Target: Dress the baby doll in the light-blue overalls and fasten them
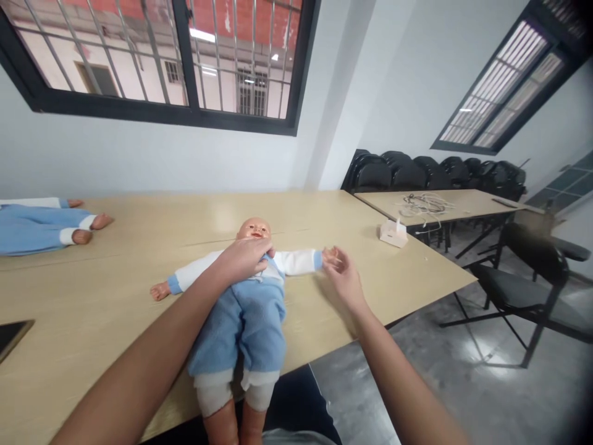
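Observation:
A baby doll [259,309] in a white and blue outfit lies on its back on the wooden table [370,290], head away from me, legs reaching past the near edge. My left hand [248,258] rests on the doll's upper chest, just below its chin, with the fingers closed at the collar; the front of the clothing is partly hidden under it. At the end of the doll's outstretched arm on the right, my right hand [343,275] holds the doll's small hand between thumb and fingers. The doll's other arm lies stretched out to the left.
A second doll [37,227] lies at the far left, partly out of view. A dark flat object [13,337] sits at the left edge. A small white box [393,233], cables [424,205] and chairs [528,278] are on the right.

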Available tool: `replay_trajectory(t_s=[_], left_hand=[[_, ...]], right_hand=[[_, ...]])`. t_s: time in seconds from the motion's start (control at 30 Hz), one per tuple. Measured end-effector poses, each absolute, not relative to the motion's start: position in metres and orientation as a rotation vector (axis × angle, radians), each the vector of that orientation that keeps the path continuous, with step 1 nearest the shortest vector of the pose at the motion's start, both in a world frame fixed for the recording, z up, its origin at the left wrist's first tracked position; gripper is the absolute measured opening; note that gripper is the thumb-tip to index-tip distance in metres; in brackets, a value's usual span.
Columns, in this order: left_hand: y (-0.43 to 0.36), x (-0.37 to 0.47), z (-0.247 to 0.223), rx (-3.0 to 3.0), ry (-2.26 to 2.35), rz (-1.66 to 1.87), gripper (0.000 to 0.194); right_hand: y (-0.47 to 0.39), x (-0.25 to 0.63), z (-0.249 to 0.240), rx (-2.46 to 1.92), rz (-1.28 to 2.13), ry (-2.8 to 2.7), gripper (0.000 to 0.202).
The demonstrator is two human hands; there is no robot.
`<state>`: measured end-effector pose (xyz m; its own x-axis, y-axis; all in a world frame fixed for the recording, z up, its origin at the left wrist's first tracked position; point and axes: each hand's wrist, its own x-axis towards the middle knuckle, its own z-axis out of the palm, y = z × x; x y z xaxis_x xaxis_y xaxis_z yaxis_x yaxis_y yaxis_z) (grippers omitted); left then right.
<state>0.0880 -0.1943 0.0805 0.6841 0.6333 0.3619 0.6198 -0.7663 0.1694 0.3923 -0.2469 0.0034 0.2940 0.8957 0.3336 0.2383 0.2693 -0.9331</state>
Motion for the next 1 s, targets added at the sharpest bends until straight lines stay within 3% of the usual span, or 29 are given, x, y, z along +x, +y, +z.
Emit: replay_trajectory(t_s=[0.17, 0.33, 0.5, 0.6, 0.8, 1.0], left_hand=[[-0.196, 0.087, 0.084, 2.828, 1.093, 0.888, 0.024], [-0.192, 0.077, 0.089, 2.818, 1.142, 1.026, 0.021], [-0.18, 0.068, 0.088, 2.978, 1.046, 0.732, 0.01], [-0.176, 0.069, 0.088, 3.04, 1.005, 0.644, 0.006], [-0.188, 0.072, 0.093, 3.141, 0.887, 0.531, 0.006], [-0.2, 0.073, 0.093, 3.191, 0.994, 0.428, 0.016]], right_hand=[[-0.209, 0.327, 0.041, -1.045, 0.575, -1.713, 0.048], [-0.208, 0.293, 0.068, -0.781, 0.867, -2.235, 0.041], [-0.218, 0.301, 0.066, -0.84, 1.321, -1.92, 0.023], [-0.223, 0.302, 0.059, -0.927, 1.427, -1.639, 0.033], [-0.238, 0.293, 0.055, -1.023, 1.058, -1.653, 0.024], [-0.249, 0.286, 0.047, -1.241, 0.634, -1.662, 0.027]])
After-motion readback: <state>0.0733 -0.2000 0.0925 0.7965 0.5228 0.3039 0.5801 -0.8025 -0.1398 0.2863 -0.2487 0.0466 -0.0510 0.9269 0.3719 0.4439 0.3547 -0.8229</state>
